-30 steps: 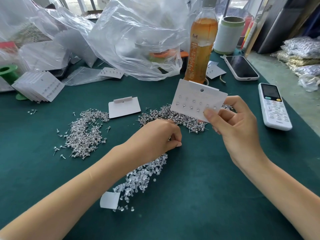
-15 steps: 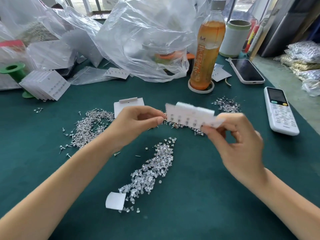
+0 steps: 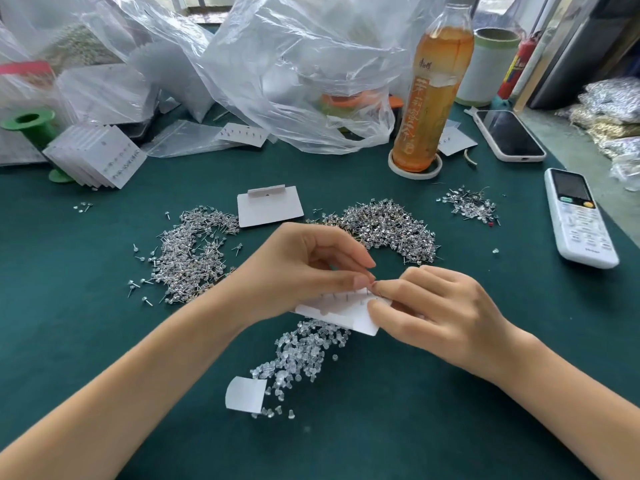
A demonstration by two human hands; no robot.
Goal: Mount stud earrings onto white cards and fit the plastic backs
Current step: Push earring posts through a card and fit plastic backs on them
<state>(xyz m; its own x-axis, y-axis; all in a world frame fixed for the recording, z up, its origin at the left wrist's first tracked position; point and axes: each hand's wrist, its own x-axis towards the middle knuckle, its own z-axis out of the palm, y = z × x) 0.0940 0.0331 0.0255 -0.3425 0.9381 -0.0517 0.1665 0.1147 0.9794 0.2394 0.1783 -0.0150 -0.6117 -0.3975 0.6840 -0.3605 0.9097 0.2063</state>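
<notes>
White card (image 3: 341, 315) sits mid-frame, back up, stud posts poking through; clear plastic backs (image 3: 304, 351) heaped just below; silver stud piles (image 3: 384, 228) above.

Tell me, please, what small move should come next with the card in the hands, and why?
Probably push the small piece pinched by the left hand onto the nearest bare post. The right hand holds the white paper card back-side up, thin metal posts stick out, and the fingertips meet at its edge.
</notes>
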